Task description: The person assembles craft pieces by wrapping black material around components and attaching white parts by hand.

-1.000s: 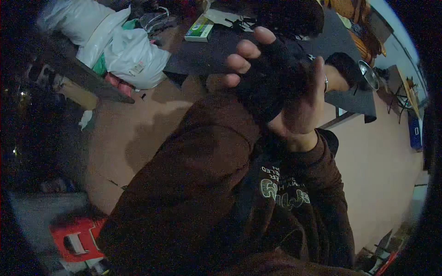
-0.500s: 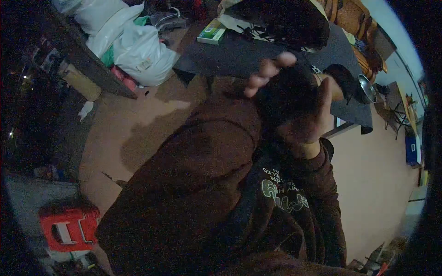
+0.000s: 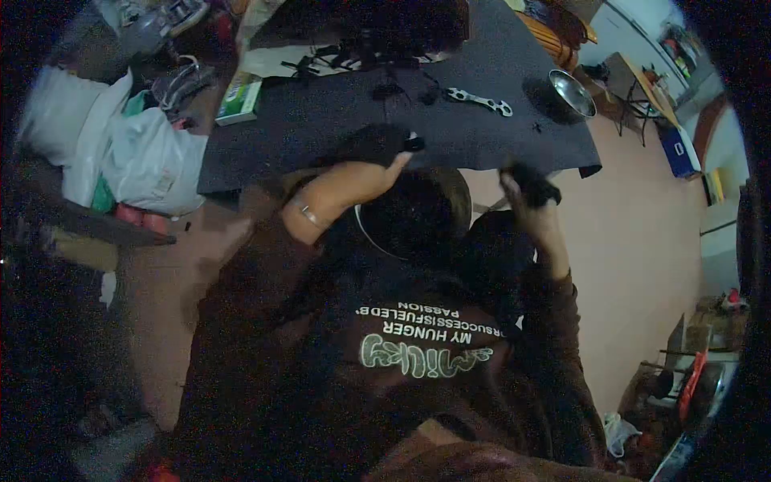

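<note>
My left hand (image 3: 365, 177), its wrist wearing a metal bracelet, is at the front edge of a dark cloth-covered table (image 3: 321, 112). Its thumb is pressed toward a small black object (image 3: 414, 143); dark material covers most of the fingers. Further right, my right hand (image 3: 530, 201) is raised near the table edge, apart from the left. Black material (image 3: 534, 183) covers much of it, and its finger pose is unclear. Between and below the hands is a round, metal-rimmed container (image 3: 361, 225) with a dark interior. A silver multi-hole tool (image 3: 480, 100) lies on the table.
A metal bowl (image 3: 572, 93) sits at the table's right. A green-and-white box (image 3: 239, 100) and a large dark bag or bundle (image 3: 361, 24) with black strips are on the table's left and back. White plastic bags (image 3: 152, 165) stand left; a blue box (image 3: 679, 151) stands right.
My hands have moved apart, the left now on the left side. The view has shifted, bringing the silver tool and the round container into sight.
</note>
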`<state>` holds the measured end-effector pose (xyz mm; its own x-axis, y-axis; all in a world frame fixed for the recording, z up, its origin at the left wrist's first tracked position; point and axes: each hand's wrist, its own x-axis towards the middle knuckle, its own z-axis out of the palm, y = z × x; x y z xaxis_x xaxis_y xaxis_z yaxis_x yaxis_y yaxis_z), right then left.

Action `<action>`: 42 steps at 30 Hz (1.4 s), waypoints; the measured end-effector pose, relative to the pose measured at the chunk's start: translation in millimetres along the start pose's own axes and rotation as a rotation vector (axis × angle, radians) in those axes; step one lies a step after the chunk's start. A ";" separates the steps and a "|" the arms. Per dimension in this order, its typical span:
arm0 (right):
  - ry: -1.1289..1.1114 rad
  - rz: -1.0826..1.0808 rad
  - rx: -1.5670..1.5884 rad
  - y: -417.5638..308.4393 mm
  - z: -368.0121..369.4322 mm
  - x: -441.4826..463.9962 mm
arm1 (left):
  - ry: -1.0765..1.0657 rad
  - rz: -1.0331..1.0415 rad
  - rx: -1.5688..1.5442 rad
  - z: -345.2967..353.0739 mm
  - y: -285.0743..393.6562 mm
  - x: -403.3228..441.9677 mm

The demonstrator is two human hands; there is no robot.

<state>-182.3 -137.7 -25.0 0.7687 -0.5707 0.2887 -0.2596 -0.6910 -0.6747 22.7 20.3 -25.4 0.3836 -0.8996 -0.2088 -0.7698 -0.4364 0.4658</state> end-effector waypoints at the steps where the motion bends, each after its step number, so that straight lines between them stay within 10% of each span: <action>1: 0.032 0.102 -0.147 9.9 -0.6 12.5 | 0.156 0.028 -0.109 2.3 -0.6 -10.1; 3: 0.233 -0.296 -0.407 28.3 1.1 52.3 | 0.303 0.048 -0.228 16.6 -21.8 -1.9; 6: -0.119 0.081 -0.634 29.1 0.9 87.8 | 0.592 0.249 -0.470 38.6 -48.2 17.0; 8: -0.199 0.049 -0.685 42.2 10.9 112.8 | 0.600 0.355 -0.054 -0.8 -19.2 -6.1; 16: -0.491 -0.154 -1.037 120.8 46.3 147.2 | 0.570 0.378 -0.112 15.7 -37.5 -1.1; 19: 0.031 -0.745 -1.383 77.3 21.4 126.4 | 0.636 0.462 0.044 20.8 -44.5 0.0; 21: 0.057 -0.627 -1.073 55.3 17.4 111.3 | 0.618 0.447 0.018 9.5 -34.4 -10.5; 23: 0.055 -0.572 -0.899 25.6 13.3 98.6 | 0.087 -0.012 -0.019 -18.9 -11.2 -25.7; 26: 0.098 -0.653 -0.488 -10.5 21.5 79.4 | 0.172 -0.210 -0.316 -12.0 -7.2 -20.7; 29: 0.083 -0.770 -0.311 -30.5 36.4 54.5 | 0.225 -0.086 -0.415 4.7 -21.9 -12.0; 31: -0.161 -0.301 0.114 -44.2 48.3 34.0 | 0.258 -0.038 -0.417 4.9 -18.6 -20.3; 42: -0.268 -0.543 0.033 -74.2 49.3 2.2 | 0.202 -0.030 -0.340 -15.5 -4.6 -49.9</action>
<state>-132.5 -65.8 -7.8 0.9080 -0.0056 0.4189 0.2258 -0.8357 -0.5006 15.1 67.4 -3.8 0.5220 -0.8501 -0.0693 -0.5567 -0.4011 0.7274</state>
